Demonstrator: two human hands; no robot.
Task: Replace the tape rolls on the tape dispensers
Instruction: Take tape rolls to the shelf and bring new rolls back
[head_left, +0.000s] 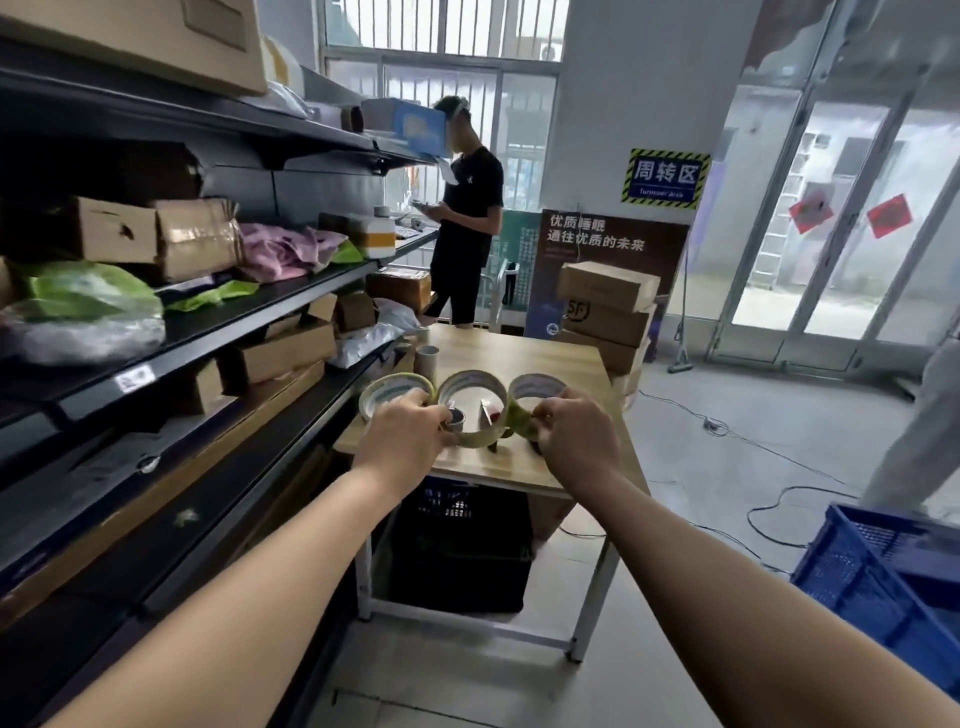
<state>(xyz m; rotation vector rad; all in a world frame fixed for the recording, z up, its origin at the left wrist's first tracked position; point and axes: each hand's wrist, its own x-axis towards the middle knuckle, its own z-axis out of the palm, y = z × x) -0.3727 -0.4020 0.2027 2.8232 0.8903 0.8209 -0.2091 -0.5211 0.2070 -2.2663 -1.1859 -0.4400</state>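
Head view, 3 tape rolls (472, 376) held side by side just above a wooden table (550, 358), left hand (410, 439) curled round the left and middle rolls, right hand (574, 431) pinching the right roll, parcel-laden shelves (260, 310) at left.

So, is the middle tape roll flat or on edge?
On edge: middle tape roll shows its hole to the camera, held up between left hand and right hand.

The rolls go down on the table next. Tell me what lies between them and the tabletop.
The left hand and right hand hold the tape rolls above the wooden table. Beneath, seen through the middle roll, lie a red part and a grey cylinder.
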